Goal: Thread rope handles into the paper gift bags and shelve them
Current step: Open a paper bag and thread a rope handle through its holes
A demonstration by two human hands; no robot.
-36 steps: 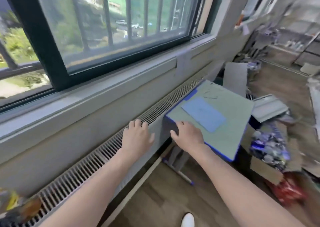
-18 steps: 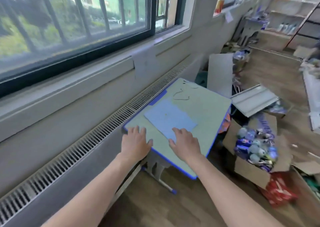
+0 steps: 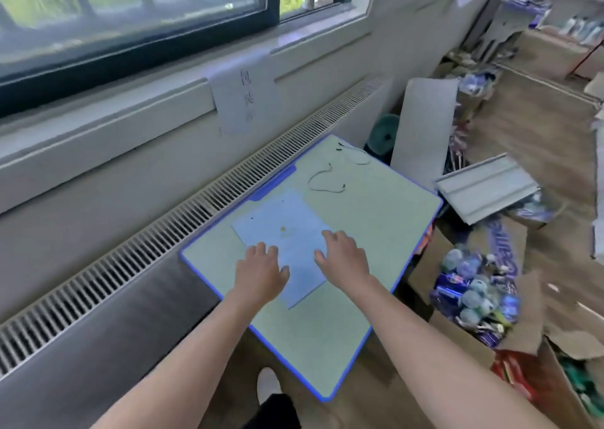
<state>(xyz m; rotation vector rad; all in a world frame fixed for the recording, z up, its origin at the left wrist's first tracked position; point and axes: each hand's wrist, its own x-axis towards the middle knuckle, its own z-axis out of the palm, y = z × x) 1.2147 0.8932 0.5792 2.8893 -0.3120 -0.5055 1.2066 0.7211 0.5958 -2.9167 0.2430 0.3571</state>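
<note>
Flat pale-blue paper gift bag (image 3: 284, 232) lies mid-surface (image 3: 376, 219) on the blue-edged desk. Left hand (image 3: 261, 270) and right hand (image 3: 343, 257) hover over its near half, fingers loosely spread, no grip on anything. Two rope handles (image 3: 323, 183) lie beyond, apart from the bag. Advice: pin the bag with one palm, fetch one rope, find the punched holes before threading.

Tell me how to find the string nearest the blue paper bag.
Look at the pale green desk with the blue rim under the window. Past the flat light blue paper bag lies a thin looped cord with dark tips. A second cord lies farther off, at the desk's far corner.
</note>
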